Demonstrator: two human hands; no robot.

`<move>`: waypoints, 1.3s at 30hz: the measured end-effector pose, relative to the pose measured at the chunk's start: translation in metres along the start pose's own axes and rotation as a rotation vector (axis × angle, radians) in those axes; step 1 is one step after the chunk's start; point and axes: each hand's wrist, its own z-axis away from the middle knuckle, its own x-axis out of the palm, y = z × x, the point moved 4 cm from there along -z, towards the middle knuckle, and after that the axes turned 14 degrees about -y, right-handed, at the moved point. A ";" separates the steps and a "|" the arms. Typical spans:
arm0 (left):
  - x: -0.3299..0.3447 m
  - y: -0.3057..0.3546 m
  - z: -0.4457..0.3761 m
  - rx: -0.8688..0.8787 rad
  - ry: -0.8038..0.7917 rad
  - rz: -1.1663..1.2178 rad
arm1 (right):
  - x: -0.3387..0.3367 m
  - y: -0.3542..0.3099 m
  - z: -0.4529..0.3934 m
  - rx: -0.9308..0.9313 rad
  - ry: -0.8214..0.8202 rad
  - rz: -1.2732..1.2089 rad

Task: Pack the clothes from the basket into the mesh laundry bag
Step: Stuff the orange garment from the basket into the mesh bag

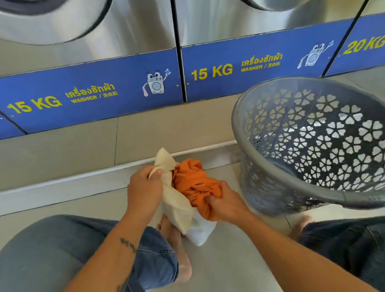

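Left hand [144, 189] gripping mesh bag [177, 203], right hand [224, 203] gripping orange garment [193, 179]

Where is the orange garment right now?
In the head view, low centre: the orange garment is gripped by the right hand, beside the cream mesh bag, left of the grey basket.

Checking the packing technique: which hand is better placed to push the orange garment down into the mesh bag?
Right. The right hand already grips the orange garment at the mesh bag mouth, while the left hand pinches the bag's edge, holding it open.

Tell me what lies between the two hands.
Head view: orange garment, bunched at the cream mesh bag mouth, between left hand and right hand.
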 end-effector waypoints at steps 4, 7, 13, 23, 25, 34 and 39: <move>-0.002 0.000 0.000 0.033 0.010 -0.103 | 0.002 -0.039 0.008 -0.313 0.197 -0.010; -0.007 0.007 0.000 0.081 0.042 -0.111 | 0.016 -0.078 0.014 -0.641 0.109 0.019; -0.012 0.010 0.001 0.104 -0.039 -0.107 | 0.065 -0.064 -0.006 -0.495 -0.320 0.125; -0.016 0.002 0.000 0.048 0.059 -0.147 | 0.039 -0.063 -0.021 -0.336 -0.250 0.068; -0.012 0.001 -0.003 0.047 0.046 -0.147 | 0.020 -0.058 -0.020 -0.331 -0.023 0.087; -0.006 0.003 -0.008 0.077 0.026 -0.158 | 0.043 -0.069 -0.013 -0.399 0.102 0.381; -0.013 0.002 -0.008 0.091 0.040 -0.234 | 0.073 -0.072 -0.014 -0.571 -0.224 -0.038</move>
